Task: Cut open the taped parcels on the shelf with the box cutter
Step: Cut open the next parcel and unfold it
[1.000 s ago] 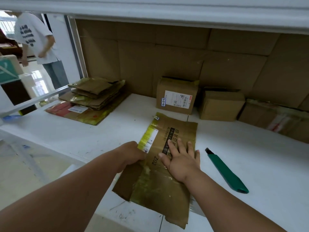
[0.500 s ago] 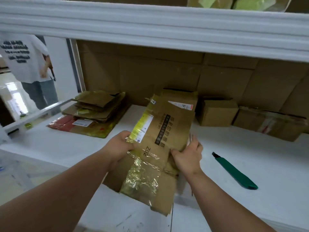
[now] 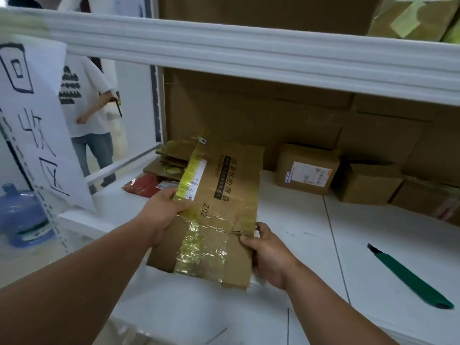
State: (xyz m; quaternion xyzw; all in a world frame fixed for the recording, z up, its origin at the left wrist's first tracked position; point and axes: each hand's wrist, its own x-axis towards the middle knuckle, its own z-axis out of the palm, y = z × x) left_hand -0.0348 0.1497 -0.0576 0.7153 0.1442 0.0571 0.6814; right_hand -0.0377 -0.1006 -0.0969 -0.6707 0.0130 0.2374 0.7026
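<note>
I hold a flattened cardboard box [image 3: 224,195] with glossy tape and a yellow label up off the white shelf [image 3: 311,245]. My left hand [image 3: 161,207] grips its left edge near the label. My right hand [image 3: 268,255] grips its lower right edge. The green box cutter [image 3: 410,277] lies on the shelf to the right, apart from both hands. A taped parcel with a white label [image 3: 307,169] stands at the back of the shelf, with two more brown parcels [image 3: 366,184] to its right.
A pile of flattened boxes [image 3: 171,160] lies at the shelf's back left, behind the held box. The upper shelf beam [image 3: 249,51] runs overhead. A person [image 3: 87,108] stands at the left, beyond a paper sign [image 3: 32,120] and a water jug [image 3: 22,215].
The flattened box lay on the shelf under my hands; both hands have lifted it and carried it left toward the pile. My view has swung left and up.
</note>
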